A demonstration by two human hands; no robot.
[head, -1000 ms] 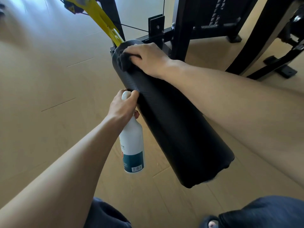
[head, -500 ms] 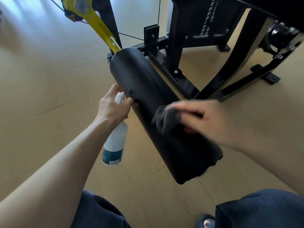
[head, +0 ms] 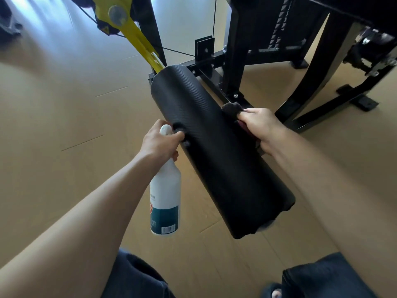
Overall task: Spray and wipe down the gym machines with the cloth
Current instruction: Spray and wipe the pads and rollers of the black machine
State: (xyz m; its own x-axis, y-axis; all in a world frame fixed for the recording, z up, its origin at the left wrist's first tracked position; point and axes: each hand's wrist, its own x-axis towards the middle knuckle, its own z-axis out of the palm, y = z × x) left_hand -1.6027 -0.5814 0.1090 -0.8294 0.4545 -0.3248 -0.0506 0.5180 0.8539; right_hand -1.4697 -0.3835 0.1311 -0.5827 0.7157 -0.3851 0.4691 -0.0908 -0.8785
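A long black roller pad (head: 217, 151) of the gym machine runs diagonally across the middle of the head view. My left hand (head: 160, 141) grips the top of a white spray bottle (head: 165, 203) with a teal label, which hangs beside the pad's left side. My right hand (head: 261, 127) holds a dark cloth (head: 232, 107) against the pad's right flank, about halfway along it. Most of the cloth is hidden under my fingers.
A yellow lever arm (head: 133, 33) joins the pad's far end. The machine's black steel frame (head: 242, 61) and floor feet (head: 363, 102) stand behind and to the right. Tan wooden floor (head: 64, 125) spreads to the left. My knees in dark trousers (head: 322, 276) sit at the bottom.
My right hand with the cloth slid from the pad's far end down its top, then over to the right flank. The left hand and bottle stayed beside the pad.
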